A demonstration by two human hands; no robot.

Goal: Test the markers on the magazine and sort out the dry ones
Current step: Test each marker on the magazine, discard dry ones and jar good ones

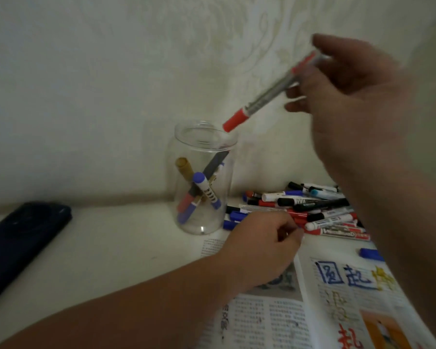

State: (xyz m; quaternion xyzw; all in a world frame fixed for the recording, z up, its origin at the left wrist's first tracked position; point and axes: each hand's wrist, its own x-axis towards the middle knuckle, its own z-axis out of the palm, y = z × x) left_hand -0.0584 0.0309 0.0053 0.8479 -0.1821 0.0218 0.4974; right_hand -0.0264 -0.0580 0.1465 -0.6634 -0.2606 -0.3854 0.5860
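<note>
My right hand (358,96) holds a grey marker with a red cap (267,96), tilted cap-down just above the right rim of a clear plastic jar (204,217). Several markers stand inside the jar, blue, gold and red ones among them. My left hand (262,245) rests with curled fingers at the near edge of a pile of markers (312,207), touching it; what it grips is hidden. The open magazine (337,298) lies at the lower right, with blue, yellow and red test strokes on its page.
A dark phone or case (18,238) lies at the left on the white table. A loose blue cap (370,254) sits by the magazine's top edge. A patterned wall stands right behind the jar and the pile.
</note>
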